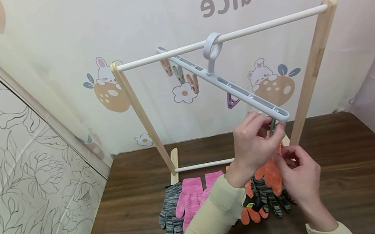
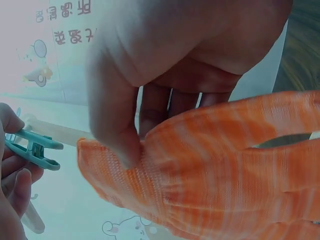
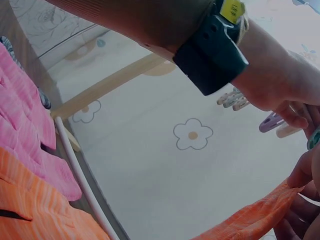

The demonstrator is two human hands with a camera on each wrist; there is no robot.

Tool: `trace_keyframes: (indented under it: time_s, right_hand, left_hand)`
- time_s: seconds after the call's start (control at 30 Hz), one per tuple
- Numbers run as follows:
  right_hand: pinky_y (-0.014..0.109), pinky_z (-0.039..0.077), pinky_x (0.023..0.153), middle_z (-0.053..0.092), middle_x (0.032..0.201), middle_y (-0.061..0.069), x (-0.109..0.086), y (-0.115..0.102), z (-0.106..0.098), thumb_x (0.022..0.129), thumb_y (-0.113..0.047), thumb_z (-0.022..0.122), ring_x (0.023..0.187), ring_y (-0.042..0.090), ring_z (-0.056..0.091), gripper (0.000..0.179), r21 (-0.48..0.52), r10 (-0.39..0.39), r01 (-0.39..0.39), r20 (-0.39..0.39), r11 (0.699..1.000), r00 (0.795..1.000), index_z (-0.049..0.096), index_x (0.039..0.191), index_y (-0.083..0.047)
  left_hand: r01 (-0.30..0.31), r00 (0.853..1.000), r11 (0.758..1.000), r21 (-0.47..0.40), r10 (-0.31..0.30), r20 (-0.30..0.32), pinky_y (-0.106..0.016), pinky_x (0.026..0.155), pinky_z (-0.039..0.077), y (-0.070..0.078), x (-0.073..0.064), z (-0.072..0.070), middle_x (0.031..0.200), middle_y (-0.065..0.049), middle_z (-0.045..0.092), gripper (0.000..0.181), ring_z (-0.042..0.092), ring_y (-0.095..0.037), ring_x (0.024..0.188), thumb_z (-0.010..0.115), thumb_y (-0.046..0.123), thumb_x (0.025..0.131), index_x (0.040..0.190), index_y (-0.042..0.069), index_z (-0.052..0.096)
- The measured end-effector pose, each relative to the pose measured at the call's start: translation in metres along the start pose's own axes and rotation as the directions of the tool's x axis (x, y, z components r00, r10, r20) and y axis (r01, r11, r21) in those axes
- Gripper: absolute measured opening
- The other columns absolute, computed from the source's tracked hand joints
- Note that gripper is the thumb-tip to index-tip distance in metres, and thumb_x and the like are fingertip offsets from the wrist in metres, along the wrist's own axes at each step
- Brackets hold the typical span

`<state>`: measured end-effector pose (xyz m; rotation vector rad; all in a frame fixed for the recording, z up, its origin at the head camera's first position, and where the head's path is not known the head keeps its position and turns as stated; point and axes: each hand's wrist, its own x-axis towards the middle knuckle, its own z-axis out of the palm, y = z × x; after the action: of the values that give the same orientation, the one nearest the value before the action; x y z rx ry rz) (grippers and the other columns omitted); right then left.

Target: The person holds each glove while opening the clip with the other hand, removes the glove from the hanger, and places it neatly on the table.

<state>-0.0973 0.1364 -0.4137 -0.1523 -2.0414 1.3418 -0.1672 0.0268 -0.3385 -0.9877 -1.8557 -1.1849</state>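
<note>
My left hand [image 1: 253,139] is up at the near end of the white clip hanger [image 1: 243,92]. Its fingers pinch a green clothespin [image 2: 36,149], whose jaws point toward an orange knit glove [image 2: 220,170]. Lower and to the right, my right hand [image 1: 302,174] pinches that glove at its cuff, thumb on one side and fingers behind. The glove's fingers hang down in the head view. In the left wrist view a small gap shows between the clothespin and the cuff.
A wooden rack with a white top rod [image 1: 269,25] carries the hanger by its hook. Pink, grey and purple clothespins [image 1: 232,100] hang along it. On the brown table [image 1: 358,187] lie pink gloves [image 1: 193,191], grey striped gloves [image 1: 172,211] and another orange glove [image 1: 254,216].
</note>
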Motion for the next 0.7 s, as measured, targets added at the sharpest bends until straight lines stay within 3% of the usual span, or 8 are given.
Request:
trace_keyframes:
  time_s: [0.13, 0.4, 0.7]
  right_hand:
    - [0.006, 0.046, 0.07, 0.065, 0.087, 0.007, 0.001, 0.002, -0.003, 0.087, -0.003, 0.073, 0.076, -0.003, 0.059, 0.012, -0.005, 0.031, -0.031, 0.017, 1.0, 0.999, 0.068, 0.096, 0.002]
    - [0.006, 0.046, 0.069, 0.066, 0.086, 0.0, 0.004, 0.009, -0.006, 0.089, -0.009, 0.073, 0.078, -0.005, 0.06, 0.014, -0.026, 0.076, -0.075, 0.032, 0.997, 0.997, 0.067, 0.097, 0.0]
    - [0.007, 0.044, 0.066, 0.067, 0.085, -0.001, 0.008, 0.018, -0.008, 0.092, -0.015, 0.071, 0.074, -0.004, 0.057, 0.015, -0.088, 0.097, -0.092, 0.057, 0.992, 0.994, 0.067, 0.1, -0.003]
  left_hand:
    - [0.001, 1.0, 1.0, 0.001, -0.001, -0.001, -0.007, 0.064, 0.043, 0.0, 0.0, 0.0, 0.087, 0.003, 0.061, 0.009, 0.052, -0.005, 0.07, 0.071, 0.012, 0.088, 0.094, 0.005, 0.071]
    - [0.001, 1.0, 1.0, 0.001, -0.001, -0.005, -0.007, 0.062, 0.043, -0.001, -0.001, 0.0, 0.089, 0.004, 0.061, 0.011, 0.05, -0.003, 0.071, 0.073, 0.013, 0.088, 0.095, 0.005, 0.072]
    - [0.004, 1.0, 1.0, -0.02, -0.004, -0.004, -0.008, 0.068, 0.046, -0.001, -0.004, 0.001, 0.09, 0.002, 0.061, 0.016, 0.054, 0.003, 0.078, 0.075, 0.014, 0.085, 0.096, 0.005, 0.067]
